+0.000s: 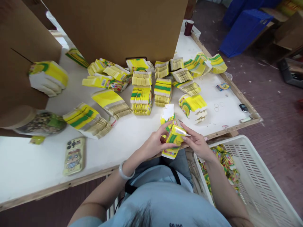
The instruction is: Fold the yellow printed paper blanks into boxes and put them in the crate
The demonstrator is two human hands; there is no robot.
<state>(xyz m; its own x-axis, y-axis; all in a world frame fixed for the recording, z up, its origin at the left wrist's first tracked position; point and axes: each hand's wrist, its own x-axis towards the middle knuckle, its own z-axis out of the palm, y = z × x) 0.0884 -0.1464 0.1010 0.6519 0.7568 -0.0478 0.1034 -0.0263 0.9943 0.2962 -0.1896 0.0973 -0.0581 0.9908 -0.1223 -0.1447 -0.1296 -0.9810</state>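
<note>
Close to the table's front edge, a small yellow-and-green carton (174,138) is held up between both hands. My left hand (156,141) grips its left side, with fingers across the front and top. On the opposite side, my right hand (196,142) has thumb and fingers at the carton's upper right edge. Just behind it, more yellow carton card with white flaps (168,112) shows, partly hidden by the carton and my left fingers. Stacks of flat cartons (141,97) lie beyond my hands, and another bundle (193,105) sits to the right.
Below right stands a white slotted crate (258,167) holding yellow-green packets (222,160). On the left are a phone (74,156) and a clear jar (42,123). A large cardboard box (118,28) blocks the back. A dark mug (188,27) stands at the far right corner.
</note>
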